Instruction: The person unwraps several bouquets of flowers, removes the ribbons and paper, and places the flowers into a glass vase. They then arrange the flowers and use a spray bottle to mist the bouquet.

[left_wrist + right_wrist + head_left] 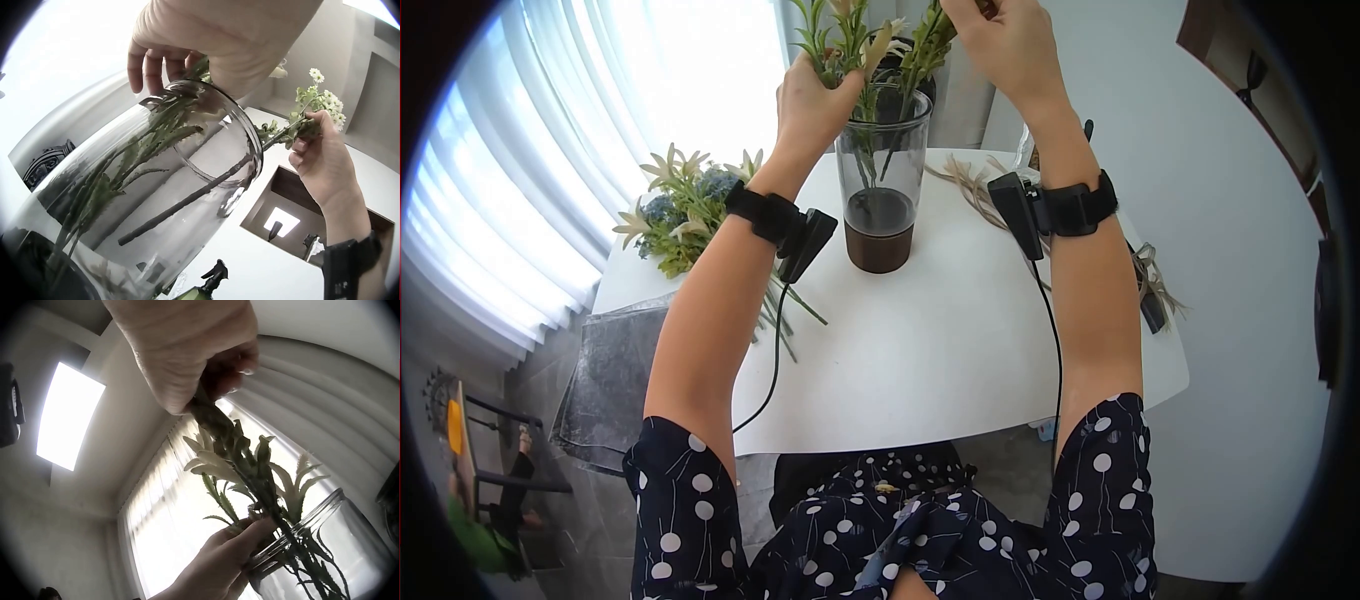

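Observation:
A clear glass vase [884,160] with a dark brown base stands near the table's far edge, green stems inside it. At its rim my left hand [812,112] grips leafy stems with pale flowers, fingers curled around them in the left wrist view. Higher and to the right, my right hand [1015,60] pinches a leafy stem with small white flowers [331,103]. That stem [181,205] slants through the vase mouth, its cut end inside the glass, above the base. In the right wrist view the right hand [187,353] is above the left hand [219,559].
White lilies and blue flowers [690,215] lie on the white table [900,370] at the left. Dried beige stems [975,190] lie right of the vase. Grey sheets [615,370] are beside the table, with a curtain behind. A spray bottle [209,284] shows beyond the vase.

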`<action>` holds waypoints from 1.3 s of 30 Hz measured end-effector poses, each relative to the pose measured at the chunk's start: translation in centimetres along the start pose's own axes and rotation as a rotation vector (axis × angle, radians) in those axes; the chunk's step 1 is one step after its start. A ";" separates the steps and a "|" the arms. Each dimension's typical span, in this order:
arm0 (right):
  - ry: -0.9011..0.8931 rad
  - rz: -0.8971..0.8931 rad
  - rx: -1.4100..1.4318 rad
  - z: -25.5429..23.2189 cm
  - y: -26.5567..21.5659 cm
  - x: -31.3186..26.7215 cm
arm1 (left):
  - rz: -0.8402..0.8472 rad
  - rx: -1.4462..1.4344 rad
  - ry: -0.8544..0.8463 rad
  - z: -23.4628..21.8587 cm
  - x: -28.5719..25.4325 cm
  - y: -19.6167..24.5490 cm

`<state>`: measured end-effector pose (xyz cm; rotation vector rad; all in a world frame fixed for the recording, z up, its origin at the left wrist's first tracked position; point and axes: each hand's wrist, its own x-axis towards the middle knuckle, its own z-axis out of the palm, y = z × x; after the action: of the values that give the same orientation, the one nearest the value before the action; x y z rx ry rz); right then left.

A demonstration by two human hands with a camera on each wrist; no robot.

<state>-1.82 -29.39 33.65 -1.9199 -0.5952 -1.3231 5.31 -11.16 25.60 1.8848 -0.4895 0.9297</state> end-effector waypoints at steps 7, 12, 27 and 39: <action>-0.237 0.116 -0.142 2.3 2.7 -2.6 | -0.012 -0.010 0.003 0.0 -0.2 0.2; -0.473 0.253 -0.154 4.2 5.3 -5.8 | -0.008 0.003 0.024 0.0 -0.3 0.4; -0.238 0.182 -0.050 5.3 5.1 -6.7 | -0.052 -0.048 -0.063 -0.7 -1.8 1.0; 0.284 0.227 0.436 3.9 -0.9 -11.5 | -0.387 -0.223 0.073 -8.2 -14.7 -2.8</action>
<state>-4.35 -25.55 22.38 -1.3737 -0.4604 -1.1779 -5.37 -3.36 14.78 1.6580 -0.1652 0.6537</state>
